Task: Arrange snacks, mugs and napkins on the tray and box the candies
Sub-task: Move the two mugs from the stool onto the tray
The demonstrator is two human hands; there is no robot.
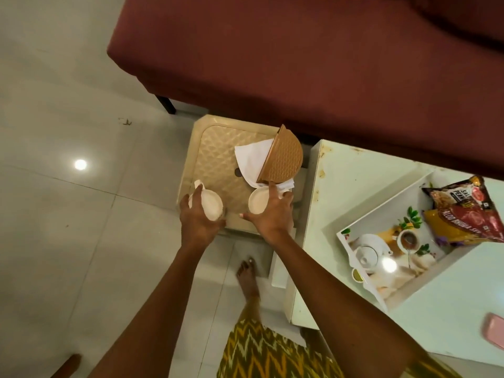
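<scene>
Two white mugs stand on a cream plastic stool below me. My left hand grips the left mug, whose handle points up and left. My right hand wraps the right mug from its right side, index finger stretched upward. Behind that mug a gold semicircular napkin holder holds white napkins. On the white table at right, a white tray with a teapot print carries two snack packets at its far end.
A maroon sofa fills the top of the view, just behind the stool and the white table. A pink object lies at the table's right edge. My bare foot stands on the pale tiled floor beside the stool.
</scene>
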